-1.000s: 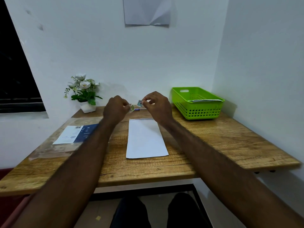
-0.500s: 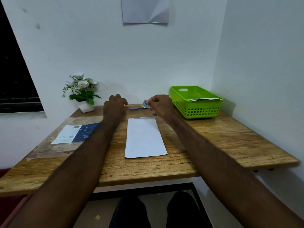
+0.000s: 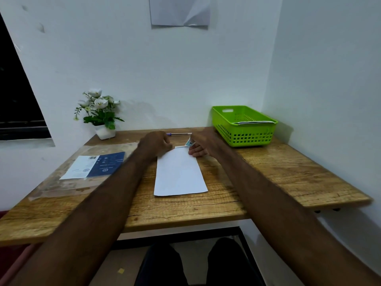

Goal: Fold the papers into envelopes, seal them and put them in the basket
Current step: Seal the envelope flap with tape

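A folded white paper envelope (image 3: 179, 174) lies lengthwise in the middle of the wooden table (image 3: 278, 176). My left hand (image 3: 155, 144) rests on its far left corner with fingers curled. My right hand (image 3: 201, 144) pinches a small blue-and-white sticker (image 3: 189, 143) right at the envelope's far edge, its lower fingers touching the paper. The green plastic basket (image 3: 245, 137) stands at the back right with white papers lying inside it.
A pen (image 3: 179, 133) lies just behind my hands. A potted white flower (image 3: 99, 114) stands at the back left. A clear plastic sleeve with a blue-and-white card (image 3: 92, 165) lies on the left. Walls close in behind and to the right.
Both hands came down from above the table onto the envelope's far edge. The right hand brought the sticker down to that edge; the left hand let go of its small piece.
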`<state>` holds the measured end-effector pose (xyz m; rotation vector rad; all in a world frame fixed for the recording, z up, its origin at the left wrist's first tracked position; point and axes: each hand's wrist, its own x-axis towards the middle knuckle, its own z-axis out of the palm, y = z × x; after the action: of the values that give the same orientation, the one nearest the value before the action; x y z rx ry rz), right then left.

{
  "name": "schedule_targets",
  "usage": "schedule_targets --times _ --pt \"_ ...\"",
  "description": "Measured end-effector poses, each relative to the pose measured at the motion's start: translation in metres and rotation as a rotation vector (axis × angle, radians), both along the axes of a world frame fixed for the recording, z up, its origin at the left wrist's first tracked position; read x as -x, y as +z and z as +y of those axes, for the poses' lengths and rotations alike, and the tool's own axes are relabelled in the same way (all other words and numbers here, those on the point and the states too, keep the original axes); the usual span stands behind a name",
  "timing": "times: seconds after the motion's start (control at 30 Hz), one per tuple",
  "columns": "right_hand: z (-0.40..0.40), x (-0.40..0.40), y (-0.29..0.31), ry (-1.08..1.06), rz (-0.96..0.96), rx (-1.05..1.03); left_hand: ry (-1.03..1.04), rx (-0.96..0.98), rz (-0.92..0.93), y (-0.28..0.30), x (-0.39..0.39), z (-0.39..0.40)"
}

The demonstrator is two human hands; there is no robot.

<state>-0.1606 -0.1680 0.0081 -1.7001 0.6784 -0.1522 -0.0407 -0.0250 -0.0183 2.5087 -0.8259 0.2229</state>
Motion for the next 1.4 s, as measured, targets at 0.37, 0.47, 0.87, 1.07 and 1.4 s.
schedule_targets --times 0.37,0.47,0.87,1.07,1.4 --pt "0.006 0.001 0.002 -0.039 -0.006 0.06 -0.043 -0.107 0.149 0.008 -0.001 -0.001" --pt "0.005 0.002 0.0 -0.014 -0.005 0.032 -0.051 -0.074 0.158 0.008 0.004 -0.002" --pt "-0.005 0.013 0.009 0.076 -0.101 0.147 -0.019 0.113 0.114 0.009 0.02 -0.014" --pt "-0.014 0.02 0.013 0.097 -0.276 0.313 -0.071 0.228 0.113 0.02 0.019 -0.008" --pt "-0.021 0.022 0.019 0.115 -0.316 0.449 -0.154 0.284 0.079 0.02 0.018 -0.004"
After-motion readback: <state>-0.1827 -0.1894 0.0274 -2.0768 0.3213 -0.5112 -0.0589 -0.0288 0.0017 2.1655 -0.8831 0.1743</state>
